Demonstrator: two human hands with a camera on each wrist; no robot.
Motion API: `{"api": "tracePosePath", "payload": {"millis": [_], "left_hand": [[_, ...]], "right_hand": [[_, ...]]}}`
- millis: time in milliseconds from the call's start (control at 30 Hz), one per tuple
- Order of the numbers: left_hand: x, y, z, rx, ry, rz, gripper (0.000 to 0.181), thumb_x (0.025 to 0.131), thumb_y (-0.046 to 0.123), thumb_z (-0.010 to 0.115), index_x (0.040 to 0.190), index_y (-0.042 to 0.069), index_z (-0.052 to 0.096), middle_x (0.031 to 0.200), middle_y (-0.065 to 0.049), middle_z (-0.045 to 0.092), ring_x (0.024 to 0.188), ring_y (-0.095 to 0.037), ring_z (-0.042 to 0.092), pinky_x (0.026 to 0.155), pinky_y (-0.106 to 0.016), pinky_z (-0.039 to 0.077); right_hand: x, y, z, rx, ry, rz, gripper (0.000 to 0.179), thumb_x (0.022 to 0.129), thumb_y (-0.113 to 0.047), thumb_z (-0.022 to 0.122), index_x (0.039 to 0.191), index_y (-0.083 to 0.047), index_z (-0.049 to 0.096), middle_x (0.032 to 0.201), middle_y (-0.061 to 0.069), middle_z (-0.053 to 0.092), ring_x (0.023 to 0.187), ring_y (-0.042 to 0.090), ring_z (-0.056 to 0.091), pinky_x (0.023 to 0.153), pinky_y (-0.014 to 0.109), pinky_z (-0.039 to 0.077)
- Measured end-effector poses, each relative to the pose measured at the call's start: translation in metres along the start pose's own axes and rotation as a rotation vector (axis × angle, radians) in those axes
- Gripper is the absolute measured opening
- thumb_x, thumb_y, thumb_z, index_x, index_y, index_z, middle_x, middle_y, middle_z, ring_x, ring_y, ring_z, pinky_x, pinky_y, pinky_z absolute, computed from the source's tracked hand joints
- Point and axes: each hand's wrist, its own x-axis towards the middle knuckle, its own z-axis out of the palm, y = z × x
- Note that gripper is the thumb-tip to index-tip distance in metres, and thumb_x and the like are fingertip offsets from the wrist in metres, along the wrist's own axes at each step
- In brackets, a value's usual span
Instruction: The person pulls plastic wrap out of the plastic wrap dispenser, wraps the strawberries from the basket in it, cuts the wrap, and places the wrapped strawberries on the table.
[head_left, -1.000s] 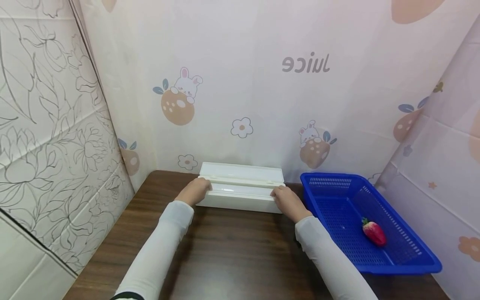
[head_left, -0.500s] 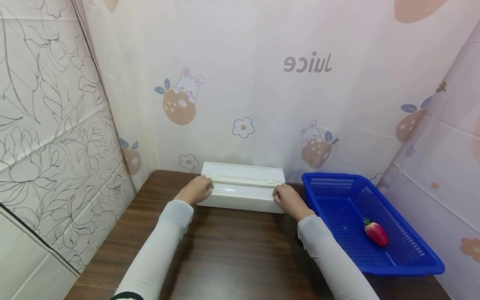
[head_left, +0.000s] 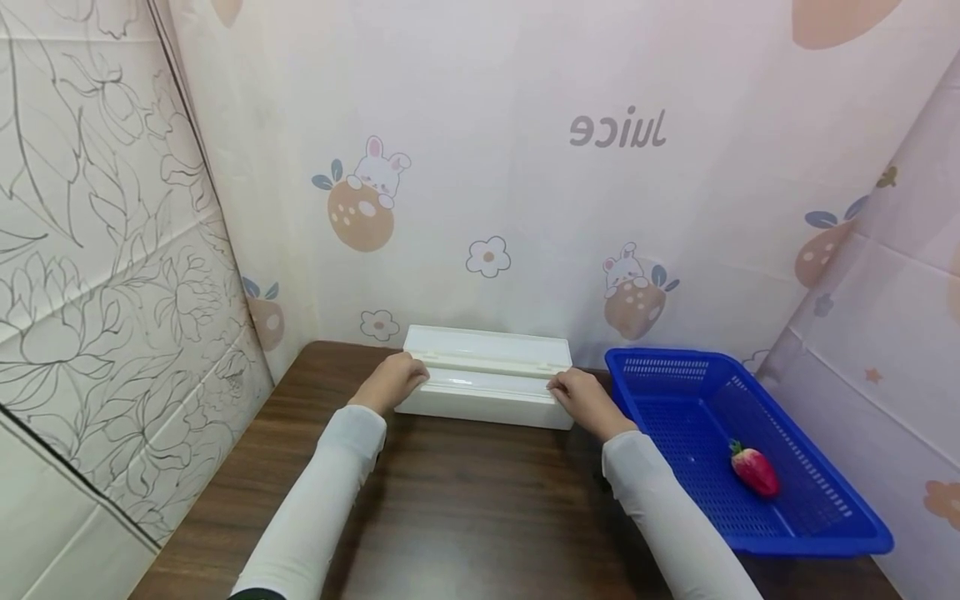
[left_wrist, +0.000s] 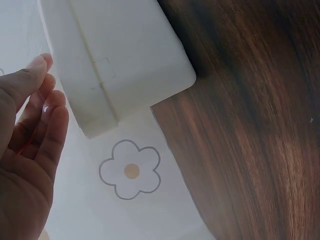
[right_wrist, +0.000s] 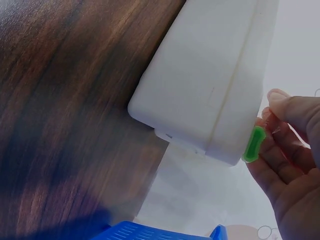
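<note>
A long white cling film dispenser [head_left: 480, 407] stands on the table against the back wall, its lid [head_left: 487, 340] tipped back. My left hand [head_left: 392, 383] is at its left end, thumb and fingertips pinched together. My right hand [head_left: 588, 402] is at the right end in a similar pinch. What they pinch seems to be clear cling film; it hardly shows, apart from a small glint among the left fingers [left_wrist: 59, 122] in the left wrist view. Beside the right fingertips, a green slider [right_wrist: 254, 144] sits on the box's edge.
To the right of the box stands a blue plastic basket [head_left: 810, 546] with a strawberry [head_left: 754, 472] in it. Dark wooden table [head_left: 465, 500] stretches in front of the box. Patterned sheets [head_left: 487, 183] cover the walls behind and at the sides.
Both hands stay at the ends of the box, with only slight shifts of the fingers and right wrist. The head view drifts a little. Box, basket and strawberry keep their places.
</note>
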Motion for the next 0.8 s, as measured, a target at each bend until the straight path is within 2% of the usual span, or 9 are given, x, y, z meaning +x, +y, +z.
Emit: {"api": "tracePosePath", "payload": {"millis": [300,600,800], "left_hand": [[0.002,0.002,-0.003,-0.012,0.023,-0.035,0.009,0.088,0.014,0.064,0.092,0.012,0.072,0.084,-0.001,0.063,0.077,-0.013,0.053,0.076,-0.033,0.053],[0.001,0.006,-0.011,-0.039,0.04,-0.044,0.012,0.089,0.02,0.064,0.094,0.013,0.072,0.092,-0.002,0.07,0.089,-0.017,0.058,0.085,-0.039,0.051],[0.001,0.009,-0.016,-0.053,0.049,-0.051,0.013,0.089,0.02,0.063,0.095,0.013,0.072,0.093,-0.001,0.07,0.09,-0.017,0.057,0.086,-0.039,0.05]], "right_hand": [[0.001,0.002,0.0,0.022,0.03,-0.018,0.004,0.086,-0.006,0.064,0.088,-0.006,0.067,0.085,0.009,0.07,0.078,0.019,0.062,0.067,0.041,0.055],[0.0,0.0,-0.005,0.039,0.07,-0.028,0.006,0.087,-0.005,0.062,0.09,-0.006,0.067,0.086,0.01,0.069,0.078,0.018,0.062,0.068,0.042,0.055],[0.001,-0.003,-0.012,0.064,0.071,-0.008,0.008,0.088,-0.005,0.061,0.093,-0.006,0.067,0.089,0.01,0.069,0.08,0.018,0.061,0.07,0.043,0.056]]}}
